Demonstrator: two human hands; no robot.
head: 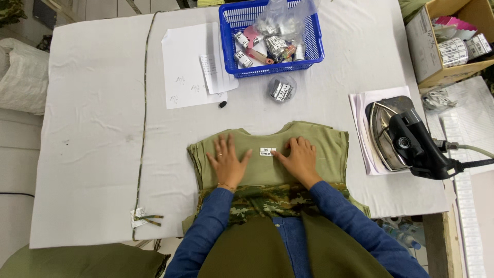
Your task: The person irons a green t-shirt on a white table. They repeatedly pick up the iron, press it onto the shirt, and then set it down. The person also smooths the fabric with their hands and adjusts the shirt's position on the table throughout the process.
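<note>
Hands lie flat on a stack of olive-green garment pieces (309,141) at the near edge of the white-covered table (92,128). The left hand (226,162) rests palm down with its fingers spread and released, grasping nothing. The right hand (298,158) is also open and flat, and its fingertips (280,153) touch the right edge of a small white label (267,151) that sits on the top piece just below the neckline. That label lies between the two hands, at about 9 o'clock from the right hand. A camouflage-patterned cloth (267,201) lies at 6 o'clock from the label, under the blue-sleeved forearms.

At 12 o'clock from the stack stands a blue plastic basket (226,25) filled with rolls of labels and a clear bag. A small bag of labels (281,90) lies just below it. White paper sheets (185,67) lie at 11 o'clock. An iron (399,134) rests on a pad at 3 o'clock. A cardboard box (427,56) holding label rolls sits at 2 o'clock. A thin camouflage strip (144,113) runs along the table at 9 o'clock.
</note>
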